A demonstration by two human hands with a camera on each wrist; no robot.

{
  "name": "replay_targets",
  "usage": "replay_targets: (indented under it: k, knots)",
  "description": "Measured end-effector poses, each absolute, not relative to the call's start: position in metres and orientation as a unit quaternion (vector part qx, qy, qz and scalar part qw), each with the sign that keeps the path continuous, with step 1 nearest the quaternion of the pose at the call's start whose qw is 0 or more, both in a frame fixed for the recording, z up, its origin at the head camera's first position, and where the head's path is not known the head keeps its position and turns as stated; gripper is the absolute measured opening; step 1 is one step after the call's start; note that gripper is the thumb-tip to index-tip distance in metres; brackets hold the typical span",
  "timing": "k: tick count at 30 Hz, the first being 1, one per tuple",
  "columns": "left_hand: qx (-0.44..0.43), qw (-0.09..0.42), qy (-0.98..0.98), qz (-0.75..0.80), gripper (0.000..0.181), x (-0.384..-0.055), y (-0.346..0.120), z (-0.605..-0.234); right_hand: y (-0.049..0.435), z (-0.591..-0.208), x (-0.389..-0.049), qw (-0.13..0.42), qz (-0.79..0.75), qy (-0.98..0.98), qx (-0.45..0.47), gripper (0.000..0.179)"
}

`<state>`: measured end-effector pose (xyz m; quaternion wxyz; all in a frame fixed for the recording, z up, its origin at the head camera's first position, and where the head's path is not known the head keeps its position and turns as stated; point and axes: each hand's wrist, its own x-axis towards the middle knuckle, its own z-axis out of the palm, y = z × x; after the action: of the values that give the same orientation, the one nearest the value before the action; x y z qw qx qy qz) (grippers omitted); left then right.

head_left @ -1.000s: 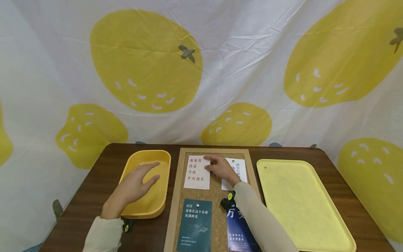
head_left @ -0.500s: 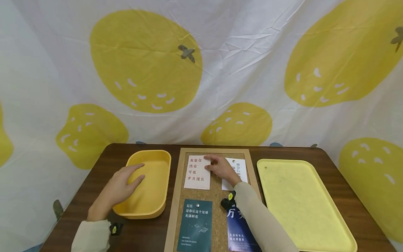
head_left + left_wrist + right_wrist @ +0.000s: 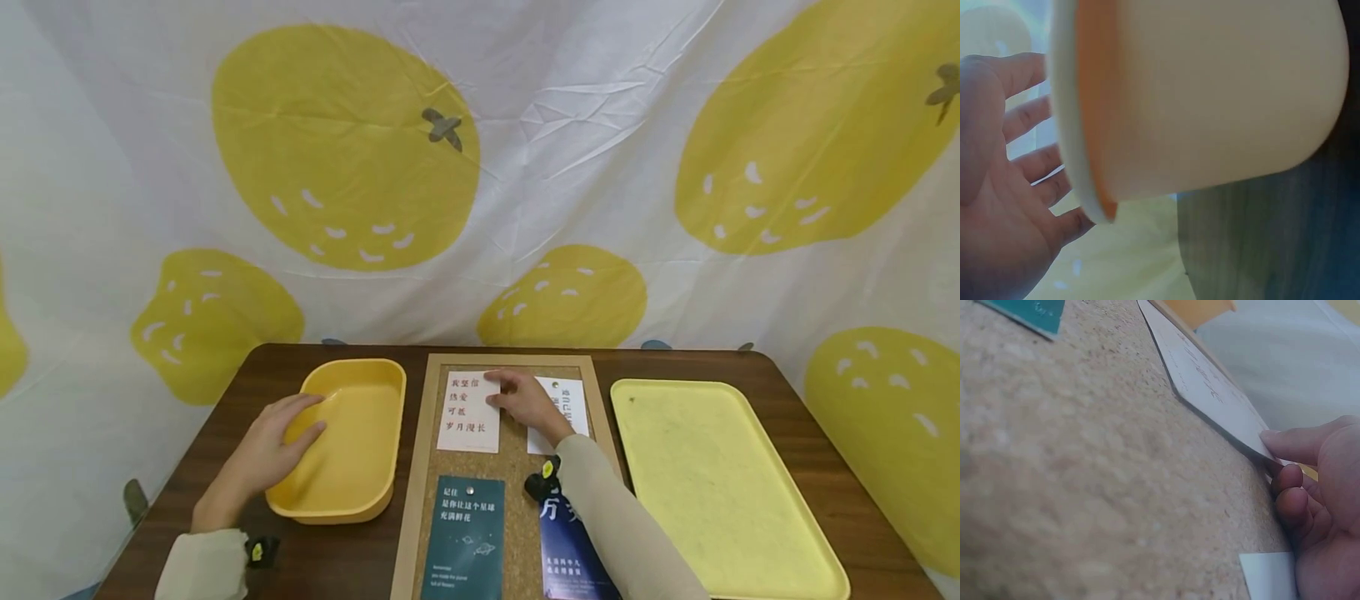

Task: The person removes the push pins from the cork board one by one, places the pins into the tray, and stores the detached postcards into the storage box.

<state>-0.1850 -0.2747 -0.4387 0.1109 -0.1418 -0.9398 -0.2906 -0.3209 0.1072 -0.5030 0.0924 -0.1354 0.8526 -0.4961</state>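
Note:
A pale card with red characters (image 3: 465,425) lies at the upper left of a framed cork board (image 3: 517,492). My right hand (image 3: 525,404) pinches that card at its upper right corner. In the right wrist view the thumb (image 3: 1297,444) is on the card's face, with fingers curled at its edge. No pin shows on this card. My left hand (image 3: 266,446) is over the left rim of a yellow-orange bin (image 3: 352,433), fingers spread and nothing in them. The left wrist view shows those fingers partly behind the bin's rim (image 3: 1069,125).
A second white card (image 3: 573,408), a green card (image 3: 465,542) and a blue card (image 3: 573,554) lie on the board; pins show on the white and green ones. A pale yellow tray (image 3: 720,492) sits to the right. A fruit-print cloth (image 3: 570,192) hangs behind the table.
My left hand has moved left, from above the bin's middle to its left rim. My right hand keeps its pinch on the pale card, in the same place.

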Motion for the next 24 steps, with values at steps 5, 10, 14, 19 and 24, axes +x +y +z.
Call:
replay_targets:
  k: [5, 10, 14, 19, 24]
  knots:
    - [-0.124, 0.09, -0.942, -0.299, 0.045, -0.185, -0.279, -0.441, 0.107, -0.504, -0.321, 0.093, -0.496, 0.852, -0.138, 0.04]
    - [-0.115, 0.077, -0.941, -0.31, 0.049, -0.186, -0.284, -0.446, 0.108, -0.503, -0.321, 0.09, -0.496, 0.852, -0.14, 0.04]
    - [-0.107, 0.053, -0.94, -0.319, 0.052, -0.187, -0.289, -0.45, 0.109, -0.502, -0.321, 0.087, -0.497, 0.852, -0.139, 0.04]
    - [-0.099, 0.021, -0.938, -0.331, 0.056, -0.188, -0.293, -0.454, 0.109, -0.503, -0.321, 0.085, -0.495, 0.854, -0.134, 0.04]
    - [-0.091, 0.0, -0.931, -0.353, 0.058, -0.188, -0.297, -0.457, 0.11, -0.503, -0.32, 0.083, -0.492, 0.856, -0.135, 0.04]
